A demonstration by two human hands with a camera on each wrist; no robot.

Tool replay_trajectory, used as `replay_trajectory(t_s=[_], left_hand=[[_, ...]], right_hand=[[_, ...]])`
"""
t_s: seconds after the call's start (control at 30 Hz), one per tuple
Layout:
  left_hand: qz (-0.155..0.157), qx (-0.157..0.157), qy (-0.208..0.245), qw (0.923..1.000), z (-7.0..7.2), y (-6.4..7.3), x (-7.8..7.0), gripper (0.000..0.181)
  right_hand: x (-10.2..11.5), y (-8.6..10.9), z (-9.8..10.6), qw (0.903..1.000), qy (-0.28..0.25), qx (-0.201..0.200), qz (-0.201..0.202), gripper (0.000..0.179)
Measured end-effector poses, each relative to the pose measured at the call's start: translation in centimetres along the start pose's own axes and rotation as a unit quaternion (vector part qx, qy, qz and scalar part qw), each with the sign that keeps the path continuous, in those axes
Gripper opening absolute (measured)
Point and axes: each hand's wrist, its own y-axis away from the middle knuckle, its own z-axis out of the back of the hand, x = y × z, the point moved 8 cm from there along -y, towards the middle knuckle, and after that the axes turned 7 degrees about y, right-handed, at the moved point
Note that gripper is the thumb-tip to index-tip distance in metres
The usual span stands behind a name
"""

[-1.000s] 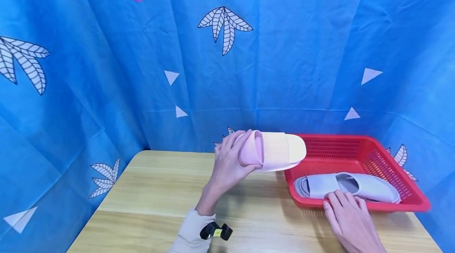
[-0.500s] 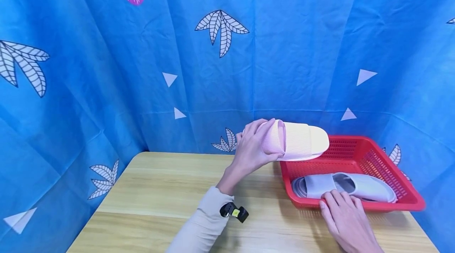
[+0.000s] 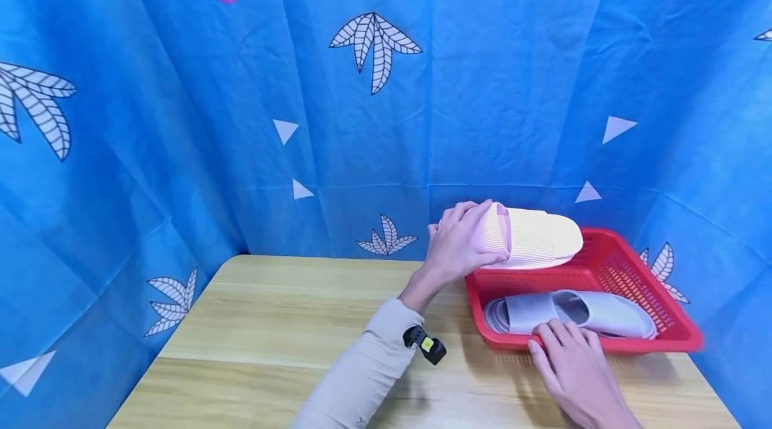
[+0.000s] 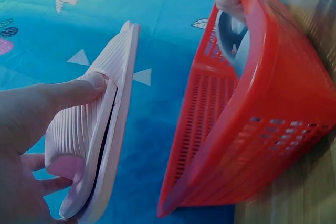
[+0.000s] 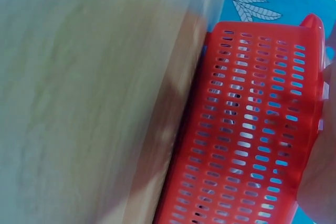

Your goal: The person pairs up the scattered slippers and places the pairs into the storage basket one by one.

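Observation:
A pair of pale pink ribbed slippers point(image 3: 531, 236), stacked together, is held in my left hand point(image 3: 454, 248) above the back left part of a red plastic basket point(image 3: 654, 345). In the left wrist view the thumb lies over the slippers' point(image 4: 118, 103) strap side, fingers around the far side. My right hand point(image 3: 575, 365) grips the basket's front rim, fingers curled over the edge. Inside the basket, along its front wall, lie grey slippers point(image 3: 615, 314). The right wrist view shows the basket's perforated wall point(image 5: 241, 124) with part of the right hand at the edge.
A light wood table point(image 3: 271, 335) bears the basket at its right side. Behind it hangs a blue curtain point(image 3: 500, 80) with leaf and triangle prints, close to the table's back edge. A black band point(image 3: 425, 343) is strapped on the left wrist.
My left hand has carried the pink slippers to the right, from beside the basket to over its back left part. The right hand stays on the front rim.

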Motion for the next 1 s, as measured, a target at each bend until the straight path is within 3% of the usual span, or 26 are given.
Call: replay_trajectory(t_s=[0.3,0.43,0.67,1.0], left_hand=[[0.052,0.037,0.021,0.9977,-3.6,-1.4,-0.5,0.098],[0.072,0.053,0.008,0.996,-5.4,-1.9,-0.6,0.098],[0.088,0.073,-0.055,0.9919,-8.0,-1.8,-0.3,0.096],[0.097,0.109,-0.066,0.9871,-10.9,-1.7,0.4,0.089]], right_hand=[[0.4,-0.2,0.2,0.9999,0.004,-0.013,0.004,0.007],[0.5,-0.2,0.2,0.9998,0.001,-0.017,0.008,0.007],[0.5,-0.2,-0.1,1.0,0.003,-0.007,0.007,0.007],[0.5,-0.3,-0.2,0.9997,0.01,0.02,-0.005,0.009]])
